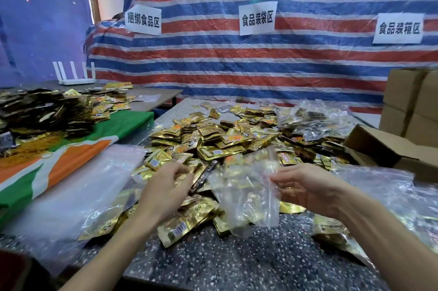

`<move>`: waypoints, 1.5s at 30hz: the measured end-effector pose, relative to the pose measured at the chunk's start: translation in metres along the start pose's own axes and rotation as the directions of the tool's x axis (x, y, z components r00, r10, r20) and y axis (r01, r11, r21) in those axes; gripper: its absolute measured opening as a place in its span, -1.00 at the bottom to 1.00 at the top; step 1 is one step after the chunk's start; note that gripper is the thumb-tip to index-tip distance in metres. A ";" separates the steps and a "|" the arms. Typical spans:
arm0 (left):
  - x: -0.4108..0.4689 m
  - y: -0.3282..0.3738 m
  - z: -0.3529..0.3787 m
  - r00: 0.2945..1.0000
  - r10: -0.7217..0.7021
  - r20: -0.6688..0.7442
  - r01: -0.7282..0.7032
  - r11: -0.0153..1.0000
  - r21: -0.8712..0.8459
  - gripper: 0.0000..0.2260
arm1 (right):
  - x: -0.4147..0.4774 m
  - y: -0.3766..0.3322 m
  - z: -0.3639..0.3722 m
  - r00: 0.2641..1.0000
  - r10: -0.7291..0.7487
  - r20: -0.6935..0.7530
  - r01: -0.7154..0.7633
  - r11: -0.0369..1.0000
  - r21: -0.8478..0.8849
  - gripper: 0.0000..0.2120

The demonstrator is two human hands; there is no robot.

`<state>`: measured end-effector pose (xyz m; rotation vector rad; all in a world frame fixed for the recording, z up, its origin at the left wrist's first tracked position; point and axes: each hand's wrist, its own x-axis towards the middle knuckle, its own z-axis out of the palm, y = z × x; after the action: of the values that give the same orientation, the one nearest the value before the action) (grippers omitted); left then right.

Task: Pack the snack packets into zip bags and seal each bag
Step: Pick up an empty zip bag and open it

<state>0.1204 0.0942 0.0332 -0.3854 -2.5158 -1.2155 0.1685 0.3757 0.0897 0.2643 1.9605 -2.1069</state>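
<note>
A heap of gold snack packets (213, 139) covers the middle of the speckled table (237, 262). My right hand (305, 186) pinches the edge of a clear zip bag (246, 198), which hangs crumpled over the near packets and looks empty. My left hand (166, 186) sits at the heap's near edge with its fingers curled round a gold packet (183, 177). The motion blur hides the exact grip.
Flat clear zip bags (78, 186) lie in a stack at the left, filled bags at the right (403, 198) and at the back (312, 115). An open cardboard box (379, 148) and stacked cartons (412, 101) stand at the right. A green-orange cloth (99, 139) with rubber bands (28, 150) lies at the left.
</note>
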 end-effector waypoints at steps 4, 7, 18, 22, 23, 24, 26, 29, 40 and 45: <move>-0.006 0.000 -0.001 0.999 -0.030 -0.032 0.023 0.980 -0.195 -0.89 | 0.001 0.003 0.012 0.998 -0.044 -0.045 0.041 0.997 -0.060 -0.78; -0.012 0.028 0.004 0.996 0.016 0.089 0.018 0.927 -0.374 -0.76 | 0.002 0.006 0.030 0.996 -0.081 -0.023 0.076 0.983 -0.168 -0.83; -0.005 0.061 0.007 0.905 0.041 0.424 0.202 0.835 -0.511 -0.93 | -0.006 -0.005 0.046 0.977 -0.096 0.189 0.122 0.984 -0.128 -0.72; -0.001 0.056 0.000 0.911 -0.073 0.406 0.251 0.880 -0.404 -0.87 | -0.006 -0.009 0.038 0.991 -0.126 0.039 0.131 0.972 -0.196 -0.91; -0.001 0.055 -0.001 0.915 -0.103 0.391 0.260 0.890 -0.375 -0.87 | -0.005 -0.008 0.038 0.989 -0.146 -0.027 0.136 0.965 -0.224 -0.90; -0.001 0.054 -0.001 0.921 -0.127 0.369 0.262 0.902 -0.344 -0.88 | -0.005 -0.008 0.039 0.980 -0.173 -0.095 0.143 0.954 -0.262 -0.90; -0.005 0.053 0.002 0.940 -0.144 0.310 0.217 0.952 -0.217 -0.95 | -0.004 -0.004 0.044 0.942 -0.262 -0.210 0.155 0.895 -0.418 -0.88; -0.011 0.056 0.008 0.968 -0.052 0.247 0.040 0.998 0.054 -0.93 | -0.002 0.002 0.051 0.829 -0.491 -0.269 0.104 0.606 -0.788 -0.92; 0.002 0.069 -0.004 0.992 0.010 -0.125 -0.020 0.997 -0.078 -0.83 | -0.008 -0.007 0.041 0.876 -0.479 -0.052 0.292 0.614 -0.733 -0.80; 0.002 0.061 0.003 0.991 -0.016 0.132 0.021 0.999 -0.040 -0.85 | 0.000 -0.012 0.037 0.795 -0.598 -0.102 0.359 0.598 -0.717 -0.79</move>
<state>0.1409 0.1335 0.0749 -0.4679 -2.6137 -1.2896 0.1663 0.3397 0.1036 -0.0939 3.1552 -1.4625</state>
